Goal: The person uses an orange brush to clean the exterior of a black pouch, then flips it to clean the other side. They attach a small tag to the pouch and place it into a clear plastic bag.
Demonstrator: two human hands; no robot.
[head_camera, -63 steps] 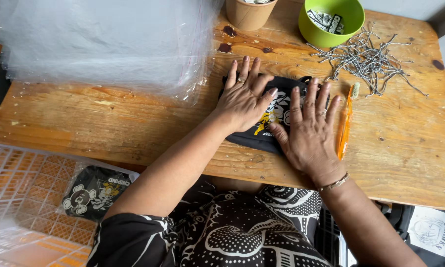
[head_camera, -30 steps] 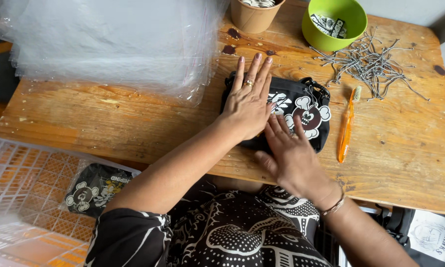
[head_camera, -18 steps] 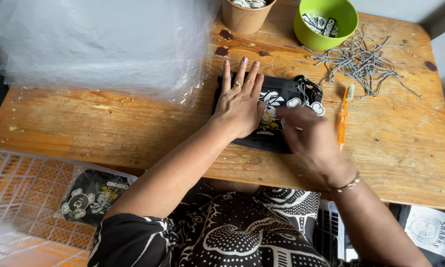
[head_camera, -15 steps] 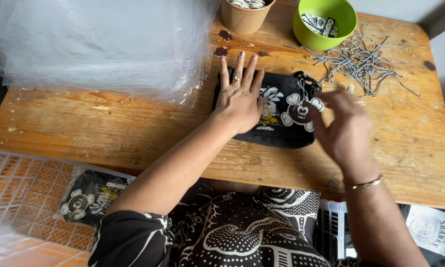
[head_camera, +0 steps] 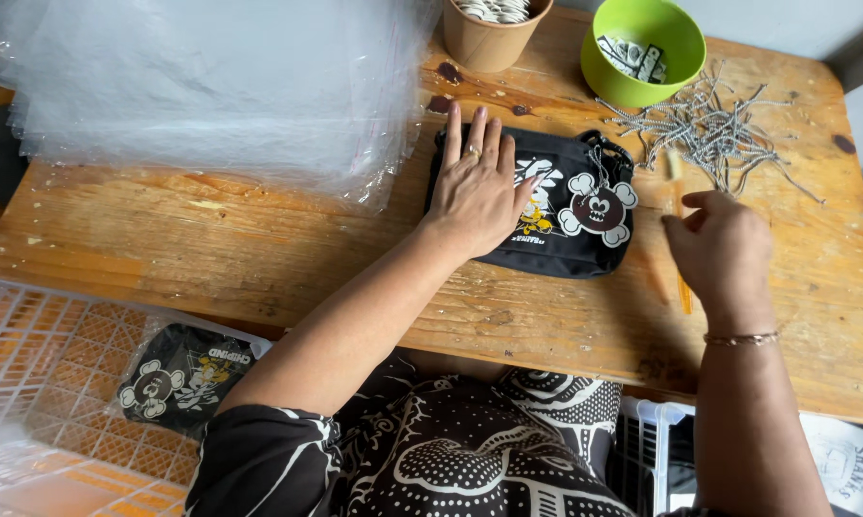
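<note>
A worn wooden table (head_camera: pixel 211 249) is filling most of the view, its grain running left to right. Near the middle a small black pouch (head_camera: pixel 556 206) with a cartoon skull print is lying flat, and a skull-shaped tag (head_camera: pixel 598 208) is resting on its front. The left hand (head_camera: pixel 476 187) is lying palm down on the pouch's left part, fingers stretched out and close together, pointing toward the far edge; a ring is showing on one finger. The right hand (head_camera: pixel 721 251) is hovering just to the right of the pouch, apart from it, its fingers curled loosely inward. It is blurred, so whether it is pinching the orange pen (head_camera: pixel 681 287) lying under it cannot be told.

A heap of clear plastic bags (head_camera: pixel 211 86) is covering the table's far left, its edge reaching just beside the pouch. Beyond the pouch a brown paper cup (head_camera: pixel 494 38) and a green bowl (head_camera: pixel 647 53) are standing near each other, with a scatter of metal ball chains (head_camera: pixel 719 134) to the right of them. Below the table's near left edge, a white plastic crate (head_camera: pixel 39 354) is holding another bagged pouch (head_camera: pixel 187 373).
</note>
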